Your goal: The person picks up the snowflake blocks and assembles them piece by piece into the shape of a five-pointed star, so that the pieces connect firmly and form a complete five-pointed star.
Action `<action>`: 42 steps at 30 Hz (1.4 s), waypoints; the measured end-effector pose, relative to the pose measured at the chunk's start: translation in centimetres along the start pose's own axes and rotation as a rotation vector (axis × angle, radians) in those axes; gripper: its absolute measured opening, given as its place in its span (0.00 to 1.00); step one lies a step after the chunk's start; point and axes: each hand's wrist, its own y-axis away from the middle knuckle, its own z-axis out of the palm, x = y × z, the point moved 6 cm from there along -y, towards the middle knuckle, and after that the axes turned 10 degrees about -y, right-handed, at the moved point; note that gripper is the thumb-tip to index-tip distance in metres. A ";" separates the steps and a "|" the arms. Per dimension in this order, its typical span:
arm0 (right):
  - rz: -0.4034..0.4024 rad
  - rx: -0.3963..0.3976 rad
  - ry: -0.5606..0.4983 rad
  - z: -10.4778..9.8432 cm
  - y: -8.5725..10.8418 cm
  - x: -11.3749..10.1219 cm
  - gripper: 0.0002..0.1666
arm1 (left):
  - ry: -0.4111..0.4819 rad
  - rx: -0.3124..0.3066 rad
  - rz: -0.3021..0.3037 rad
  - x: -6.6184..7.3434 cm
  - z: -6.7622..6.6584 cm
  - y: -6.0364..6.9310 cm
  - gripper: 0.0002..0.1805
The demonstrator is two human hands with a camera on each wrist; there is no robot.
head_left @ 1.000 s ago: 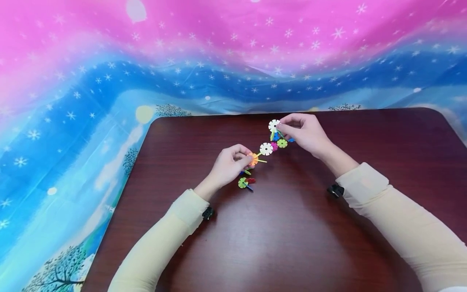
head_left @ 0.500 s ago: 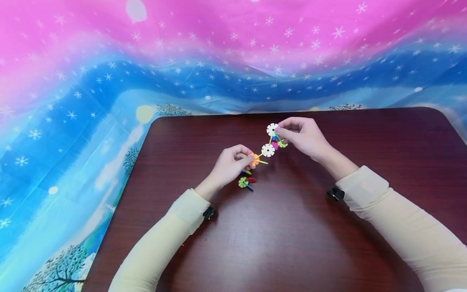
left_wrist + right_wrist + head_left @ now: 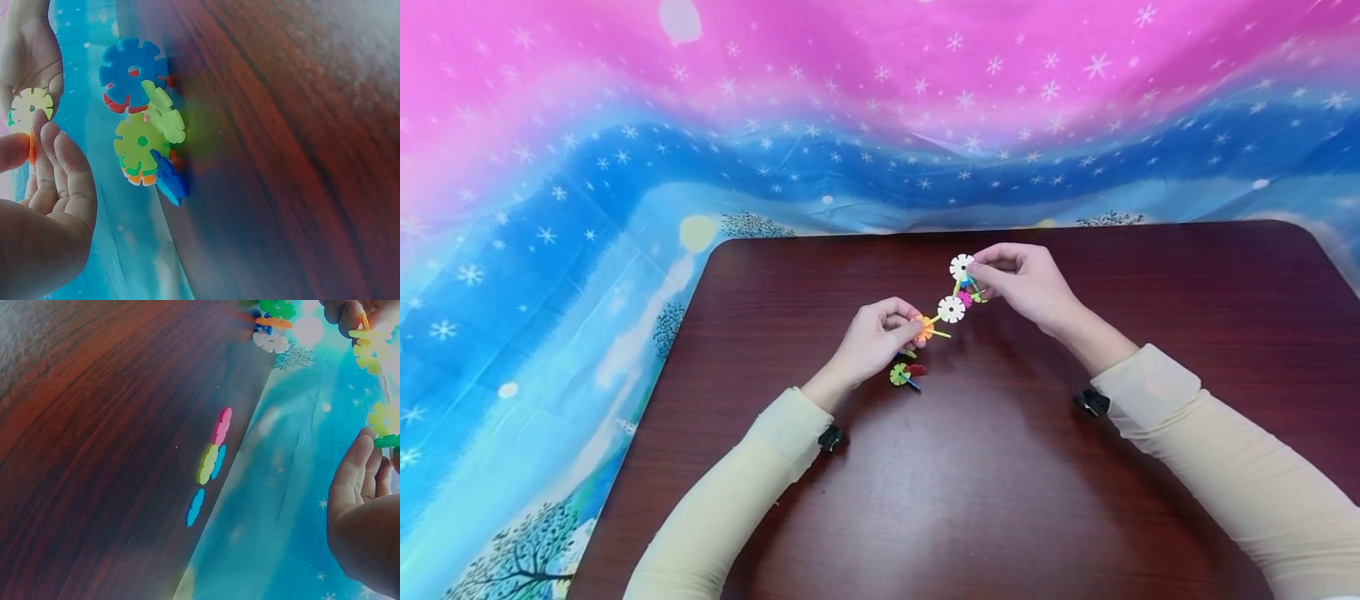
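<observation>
Watching from afar, I use the lower white disc (image 3: 951, 309) as my mark. To its left and a little nearer the person, the left hand (image 3: 872, 340) pinches the orange disc (image 3: 924, 327) between thumb and fingers. Just beyond the mark and slightly right, the right hand (image 3: 1033, 282) pinches the upper white disc (image 3: 961, 267) by its rim, so both grips are narrow. A yellow disc (image 3: 935, 318), edge-on, links the mark to the orange one; I can't tell whether every slot is fully seated. Right beside the mark in the head view shows the pink disc (image 3: 965, 298); nearer me and left of it, the green cluster (image 3: 899, 375) sits on the table (image 3: 1000, 475).

I judge these discs light, stiff and rather slick plastic, hard to crush but easily levered loose at the slots. I'd hold each flat across its rim, close to the joint either side of the mark.
</observation>
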 end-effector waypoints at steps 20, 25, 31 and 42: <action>0.083 0.004 -0.077 0.1 0.1 0.6 0.18 | -0.012 0.005 0.000 -0.2 -0.1 0.1 0.03; 0.069 -0.002 -0.060 0.4 0.1 0.8 0.18 | -0.007 0.014 0.004 -0.1 0.0 0.1 0.03; 0.049 -0.013 -0.001 0.5 0.3 0.3 0.18 | 0.108 0.012 -0.022 -0.4 0.2 -0.1 0.03; 0.020 0.002 0.049 1.3 0.7 -0.3 0.15 | 0.352 -0.105 -0.144 -0.6 1.2 -0.5 0.11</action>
